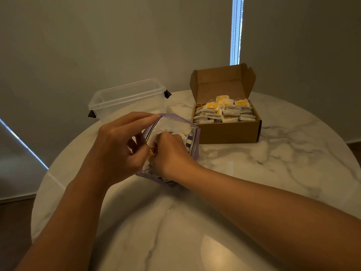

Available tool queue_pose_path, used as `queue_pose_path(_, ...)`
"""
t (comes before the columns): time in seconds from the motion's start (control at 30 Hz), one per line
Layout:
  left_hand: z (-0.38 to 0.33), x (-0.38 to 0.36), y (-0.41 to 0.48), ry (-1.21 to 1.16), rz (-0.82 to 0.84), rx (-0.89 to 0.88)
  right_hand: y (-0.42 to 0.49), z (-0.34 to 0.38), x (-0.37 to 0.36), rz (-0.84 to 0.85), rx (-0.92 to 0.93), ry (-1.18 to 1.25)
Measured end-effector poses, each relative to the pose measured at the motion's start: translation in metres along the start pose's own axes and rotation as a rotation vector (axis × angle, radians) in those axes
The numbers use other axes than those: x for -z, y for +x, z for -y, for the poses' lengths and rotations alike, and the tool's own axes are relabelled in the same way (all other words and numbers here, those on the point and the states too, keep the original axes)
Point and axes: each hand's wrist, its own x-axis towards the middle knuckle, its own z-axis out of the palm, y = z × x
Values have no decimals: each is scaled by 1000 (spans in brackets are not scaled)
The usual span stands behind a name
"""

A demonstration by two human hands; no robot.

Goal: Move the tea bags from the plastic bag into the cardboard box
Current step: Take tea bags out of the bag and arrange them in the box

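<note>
Left hand (115, 147) grip: fingertips and thumb pinch the upper purple rim of the plastic bag (193, 137) and hold its mouth open, centre frame, above the worktop (273, 163).

Right hand (170, 153) grip: pushed into the bag mouth with the fingers curled down. A yellow tag (150, 152) and a loop of string show at its thumb side. Judged to be closed on one or more tea bags (224, 112), though the contact itself is not visible.

Progress: the cardboard box (228, 132) sits right of centre, lid flap standing open at the back. It is packed with rows of tea bags nearly to the rim, and a few with yellow tags lie loose on top. Most of the transfer looks done. What remains is whatever is left in the bag, and the box has little room to spare.

Other item: a clear plastic tub (127, 100) with dark clips stands upper left of centre, behind the bag. Nothing can be made out inside it.

Hidden or unclear:
- The count of tea bags in the bag cannot be told, as both hands and the printed film cover the inside.
- The bag's lower edge is behind the right wrist, so whether it rests on the worktop is uncertain.
- The right fingertips are out of sight.
- Both forearms are cut off at the bottom of the frame.
</note>
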Motion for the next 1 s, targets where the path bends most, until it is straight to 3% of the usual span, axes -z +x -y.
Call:
queue_pose_path(0.4,4,-1,-1,17,14,0,-36,-8,25,-117,88,103)
queue_pose_path(0.77,3,0,0,-33,18,-8,-56,-29,81,-112,29,611)
queue_pose_path(1.0,2,0,0,-59,17,-16,-40,-55,127,-304,0,533)
